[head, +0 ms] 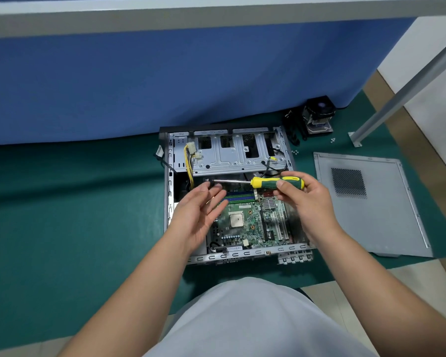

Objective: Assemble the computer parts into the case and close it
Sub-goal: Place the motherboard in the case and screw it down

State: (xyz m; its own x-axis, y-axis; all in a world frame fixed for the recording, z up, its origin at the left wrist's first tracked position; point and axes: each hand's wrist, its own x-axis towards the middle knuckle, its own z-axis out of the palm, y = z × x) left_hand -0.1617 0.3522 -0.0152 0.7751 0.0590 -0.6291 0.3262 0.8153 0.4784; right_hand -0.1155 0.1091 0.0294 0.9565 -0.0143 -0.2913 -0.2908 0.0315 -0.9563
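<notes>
A green mat covered the floor in front of a blue partition, and on it lay the open computer case with its motherboard already seated inside. Your right hand grasped the yellow-and-green screwdriver by its handle, holding it roughly level above the board with the shaft pointing left. Your left hand was released, fingers straight, its fingertips up by the screwdriver's tip, where a small screw seemed to sit. The grey side panel lay flat on the mat just right of the case. A cooler fan stood beyond the case's far right corner, with a few loose screws nearby.
</notes>
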